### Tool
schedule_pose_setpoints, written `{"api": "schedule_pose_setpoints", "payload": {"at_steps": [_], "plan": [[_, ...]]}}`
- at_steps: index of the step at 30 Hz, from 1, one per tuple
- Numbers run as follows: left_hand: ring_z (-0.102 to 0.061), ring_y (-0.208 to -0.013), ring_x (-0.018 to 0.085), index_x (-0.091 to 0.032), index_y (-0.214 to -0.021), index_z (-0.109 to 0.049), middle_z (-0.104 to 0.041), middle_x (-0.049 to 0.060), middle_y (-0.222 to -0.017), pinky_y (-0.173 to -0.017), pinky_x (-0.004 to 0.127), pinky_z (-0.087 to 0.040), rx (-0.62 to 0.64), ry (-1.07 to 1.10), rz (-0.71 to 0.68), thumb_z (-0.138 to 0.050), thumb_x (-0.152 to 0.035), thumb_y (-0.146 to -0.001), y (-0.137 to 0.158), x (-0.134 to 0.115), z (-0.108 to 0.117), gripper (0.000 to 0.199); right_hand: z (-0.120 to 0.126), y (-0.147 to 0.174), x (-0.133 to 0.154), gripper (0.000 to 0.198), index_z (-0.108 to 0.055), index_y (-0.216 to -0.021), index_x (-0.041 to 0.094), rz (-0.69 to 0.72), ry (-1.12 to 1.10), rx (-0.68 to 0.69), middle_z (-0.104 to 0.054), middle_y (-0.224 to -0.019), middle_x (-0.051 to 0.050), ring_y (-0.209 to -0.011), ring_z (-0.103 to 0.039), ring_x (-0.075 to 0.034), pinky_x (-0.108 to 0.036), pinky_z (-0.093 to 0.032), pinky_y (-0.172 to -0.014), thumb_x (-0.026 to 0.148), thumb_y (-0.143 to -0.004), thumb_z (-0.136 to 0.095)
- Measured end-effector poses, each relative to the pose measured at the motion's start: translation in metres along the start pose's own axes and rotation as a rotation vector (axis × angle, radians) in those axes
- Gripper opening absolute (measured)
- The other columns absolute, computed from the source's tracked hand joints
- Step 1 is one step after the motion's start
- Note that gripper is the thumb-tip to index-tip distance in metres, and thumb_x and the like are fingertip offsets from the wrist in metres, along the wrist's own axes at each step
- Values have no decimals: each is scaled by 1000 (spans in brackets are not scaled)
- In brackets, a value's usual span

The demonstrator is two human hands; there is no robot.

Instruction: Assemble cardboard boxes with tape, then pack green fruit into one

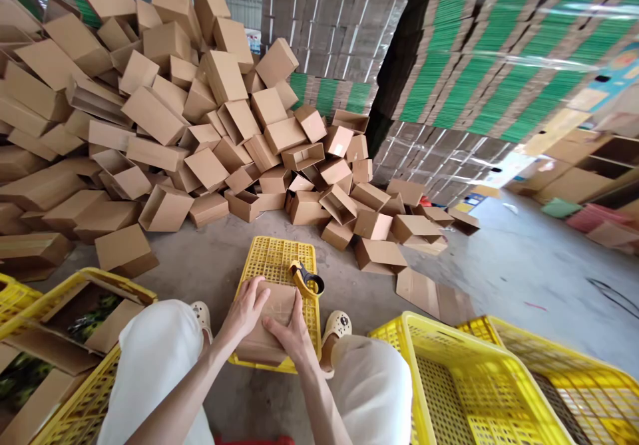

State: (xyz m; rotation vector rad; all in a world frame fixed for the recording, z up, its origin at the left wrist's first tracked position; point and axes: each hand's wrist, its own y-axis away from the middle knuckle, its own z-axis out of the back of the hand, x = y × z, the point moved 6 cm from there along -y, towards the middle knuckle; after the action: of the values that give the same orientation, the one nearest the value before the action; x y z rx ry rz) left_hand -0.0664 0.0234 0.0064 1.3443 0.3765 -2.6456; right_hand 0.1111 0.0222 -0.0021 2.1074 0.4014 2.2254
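Note:
A small closed cardboard box [262,345] rests on a yellow plastic crate [264,255] that stands bottom up between my knees. My left hand [251,306] grips the box at its far left corner, fingers over the edge. On the right side my right hand [293,328] holds it, thumb lying across the top and fingers along the far right edge. Just beyond the right fingertips, a yellow tape dispenser [305,279] with a black part lies on the crate, touched by neither hand.
A big heap of cardboard boxes [200,112] spreads ahead and left. Yellow crates [414,365] stand at my right. At left, another yellow crate [94,392] holds open boxes with dark green contents. Stacked flat cardboard [479,52] rises behind. A flattened carton [434,295] lies on the floor.

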Motion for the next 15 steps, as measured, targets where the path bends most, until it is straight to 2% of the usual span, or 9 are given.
{"api": "schedule_pose_setpoints", "payload": {"at_steps": [4,8,12,15], "plan": [[-66,-128,27,-26,-138,-56,-65,12,-136,-111,47,-53,3,4,-3,-42,-49,-106,1,0,0,42,7,8,-1,124,-26,-170,30,-66,-130,113,-58,-157,-6,-141,-56,-31,-48,-43,-121,31,-65,-92],[-65,-129,27,-26,-138,-56,-66,12,-137,-112,47,-52,10,21,-2,-41,-48,-106,2,-2,1,42,16,18,-2,109,-45,-162,34,-65,-341,176,-52,-164,-2,-152,-47,-31,-49,-39,-125,25,-64,-92],[-66,-128,27,-27,-139,-56,-65,12,-138,-111,47,-52,35,6,19,-38,-48,-107,2,-3,2,43,13,11,-12,90,-60,-152,29,-22,-375,129,-64,-153,-5,-151,-49,-34,-50,-38,-126,47,-69,-93],[-66,-129,27,-28,-141,-55,-65,12,-140,-111,47,-52,50,-8,22,-38,-49,-106,2,-2,2,44,13,-3,-15,84,-64,-149,26,21,-202,15,-68,-147,-8,-148,-52,-36,-52,-38,-126,66,-77,-82]]}}
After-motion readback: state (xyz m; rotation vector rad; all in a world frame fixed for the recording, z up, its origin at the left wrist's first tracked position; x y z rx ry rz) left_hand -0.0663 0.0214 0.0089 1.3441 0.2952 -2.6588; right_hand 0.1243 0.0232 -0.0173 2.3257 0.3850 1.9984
